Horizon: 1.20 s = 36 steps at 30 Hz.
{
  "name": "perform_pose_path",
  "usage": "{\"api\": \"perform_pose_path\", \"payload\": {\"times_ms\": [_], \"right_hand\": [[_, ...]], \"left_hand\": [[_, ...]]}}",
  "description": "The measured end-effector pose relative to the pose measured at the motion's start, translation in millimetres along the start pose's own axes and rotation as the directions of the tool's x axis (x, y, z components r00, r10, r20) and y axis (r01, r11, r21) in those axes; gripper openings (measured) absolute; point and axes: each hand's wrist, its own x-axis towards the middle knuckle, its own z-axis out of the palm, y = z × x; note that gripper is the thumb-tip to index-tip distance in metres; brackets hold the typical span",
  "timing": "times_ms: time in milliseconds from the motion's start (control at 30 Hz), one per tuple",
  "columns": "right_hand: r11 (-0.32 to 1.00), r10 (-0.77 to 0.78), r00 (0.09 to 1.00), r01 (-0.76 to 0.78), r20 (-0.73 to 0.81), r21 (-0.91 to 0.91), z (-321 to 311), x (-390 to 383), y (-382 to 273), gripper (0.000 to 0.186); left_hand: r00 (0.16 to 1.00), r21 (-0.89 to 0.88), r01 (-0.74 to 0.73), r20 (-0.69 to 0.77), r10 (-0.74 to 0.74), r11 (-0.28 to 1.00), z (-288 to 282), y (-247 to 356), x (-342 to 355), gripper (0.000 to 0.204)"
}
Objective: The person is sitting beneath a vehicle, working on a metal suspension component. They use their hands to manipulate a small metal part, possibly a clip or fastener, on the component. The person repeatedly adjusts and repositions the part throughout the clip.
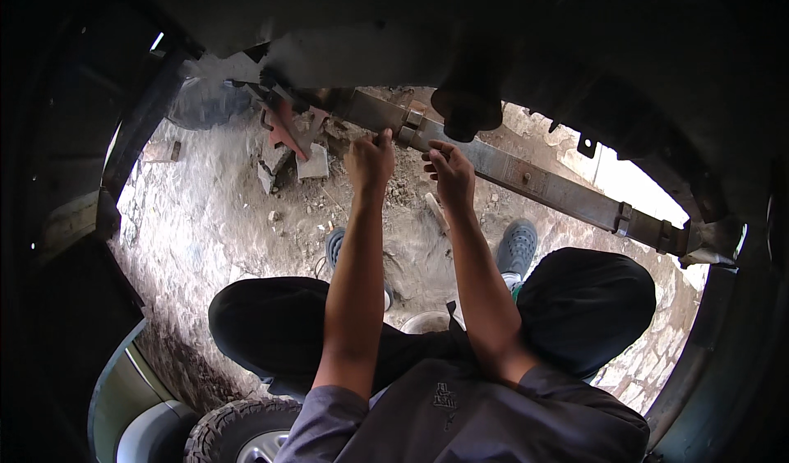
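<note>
A long, worn steel leaf spring (542, 179) with clamp bands slants from the upper middle down to the right. My left hand (370, 163) is closed at its near edge, the thumb close to one of the bands. What its fingers hold, if anything, is hidden. Just to the right, my right hand (454, 175) is raised beside the same spring, its fingers loosely curled and slightly apart. Nothing shows in it. I cannot tell whether either hand touches the metal.
A red metal stand (283, 134) and a pale broken block (313, 163) lie beyond my left hand. A dark rounded part (467, 110) hangs above the spring. Rubble covers the ground. Behind me at lower left is a wheel (234, 434). Dark vehicle bodywork surrounds the space.
</note>
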Motion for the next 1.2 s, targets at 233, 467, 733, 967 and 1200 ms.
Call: {"api": "perform_pose_path", "payload": {"times_ms": [233, 467, 733, 967, 1200], "right_hand": [[0.999, 0.039, 0.999, -0.039, -0.004, -0.005, -1, -3, -3, 0.028], [1.0, -0.019, 1.0, 0.019, -0.004, 0.004, -2, 0, 5, 0.028], [1.0, 0.016, 1.0, -0.016, -0.004, 0.016, -1, 0, 0, 0.028], [0.999, -0.024, 1.0, 0.024, 0.007, -0.021, 2, 2, 5, 0.028], [0.997, -0.058, 0.998, 0.058, 0.002, -0.054, -2, 2, 4, 0.028]], "left_hand": [[1.0, 0.015, -0.013, 0.006, 0.013, 1.0, 6, -6, -11, 0.045], [0.999, 0.032, -0.024, -0.034, 0.025, 0.999, 8, -4, 0, 0.044], [0.997, -0.093, 0.069, 0.034, -0.066, 0.993, 3, -9, -13, 0.046], [0.999, -0.038, 0.044, -0.021, -0.045, 0.998, 10, -5, 2, 0.046], [0.991, -0.127, 0.126, 0.056, -0.12, 0.984, 2, -15, -16, 0.044]]}}
